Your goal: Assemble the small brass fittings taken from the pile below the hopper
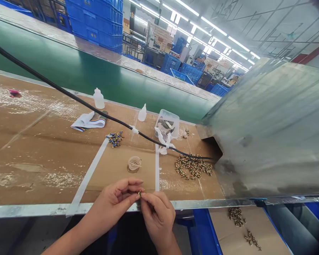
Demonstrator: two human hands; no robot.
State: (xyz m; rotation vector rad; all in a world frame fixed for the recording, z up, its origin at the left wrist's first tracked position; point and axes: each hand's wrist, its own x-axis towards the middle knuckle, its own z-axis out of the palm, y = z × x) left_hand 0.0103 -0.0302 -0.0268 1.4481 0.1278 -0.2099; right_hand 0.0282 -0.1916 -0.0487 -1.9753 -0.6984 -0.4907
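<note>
Close to the front edge of the bench, my left hand and my right hand meet fingertip to fingertip. Pinched between them is a small brass-coloured part, too small and too covered by fingers to make out fully. Just beyond the hands stands a small round clear cup with a thin stick across it. To its upper left lies a pile of small blue and brass parts. A larger heap of small brass and dark parts sits to the right.
A black cable crosses above the bench. Behind are two white bottles, a folded cloth and a clear plastic box. A metal housing blocks the right; a green conveyor runs behind.
</note>
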